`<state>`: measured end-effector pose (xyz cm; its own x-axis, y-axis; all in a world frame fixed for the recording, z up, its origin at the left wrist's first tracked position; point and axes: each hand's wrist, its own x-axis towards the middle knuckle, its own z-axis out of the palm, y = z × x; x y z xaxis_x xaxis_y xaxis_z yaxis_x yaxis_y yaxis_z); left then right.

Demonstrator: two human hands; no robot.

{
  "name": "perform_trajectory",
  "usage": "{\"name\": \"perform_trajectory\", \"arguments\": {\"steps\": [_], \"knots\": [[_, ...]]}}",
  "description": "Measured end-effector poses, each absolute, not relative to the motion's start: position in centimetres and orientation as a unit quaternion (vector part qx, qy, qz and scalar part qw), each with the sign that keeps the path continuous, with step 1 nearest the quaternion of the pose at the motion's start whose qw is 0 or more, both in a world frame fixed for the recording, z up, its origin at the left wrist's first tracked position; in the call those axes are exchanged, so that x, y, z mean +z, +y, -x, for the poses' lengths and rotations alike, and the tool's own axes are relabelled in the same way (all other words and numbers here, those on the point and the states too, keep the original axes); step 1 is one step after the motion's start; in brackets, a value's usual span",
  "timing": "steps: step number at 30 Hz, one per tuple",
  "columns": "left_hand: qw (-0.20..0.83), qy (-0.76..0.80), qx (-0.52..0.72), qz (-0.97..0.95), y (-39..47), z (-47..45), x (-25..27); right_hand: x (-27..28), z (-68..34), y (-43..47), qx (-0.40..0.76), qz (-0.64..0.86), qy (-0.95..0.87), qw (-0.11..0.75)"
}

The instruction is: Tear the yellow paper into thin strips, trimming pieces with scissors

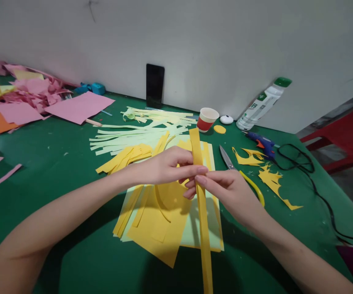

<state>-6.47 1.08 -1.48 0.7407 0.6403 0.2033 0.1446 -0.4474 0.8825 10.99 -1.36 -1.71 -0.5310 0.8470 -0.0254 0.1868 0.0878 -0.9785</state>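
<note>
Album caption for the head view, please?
Left hand and right hand hold a long yellow paper strip above a green table.

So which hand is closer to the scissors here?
Right. The right hand is just left of the scissors; the left hand is farther left, mostly on the far side of the yellow strip.

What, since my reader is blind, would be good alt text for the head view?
A person's left hand and right hand hold a long yellow strip above yellow and pale green paper on a green table. Scissors and a glue gun lie to the right; a phone stands against the wall.
</note>
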Motion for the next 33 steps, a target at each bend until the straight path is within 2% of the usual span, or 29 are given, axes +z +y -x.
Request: {"name": "perform_trajectory", "arguments": {"steps": [7,14,24,33], "knots": [[0.352,0.324,0.364,-0.799,0.7,6.0,-0.9,-1.1,-11.5,-1.4,0.594,0.376,-0.640,0.311],[0.412,0.346,0.363,-0.761,0.2,5.6,-0.2,-0.5,-12.0,-1.6,0.607,0.382,-0.629,0.301],[0.380,0.349,0.343,-0.785,0.2,5.8,-0.1,0.0,-11.9,-1.4,0.583,0.413,-0.641,0.281],[0.416,0.378,0.359,-0.745,-0.3,5.6,0.4,0.6,-11.9,-1.9,0.537,0.443,-0.657,0.290]]}}
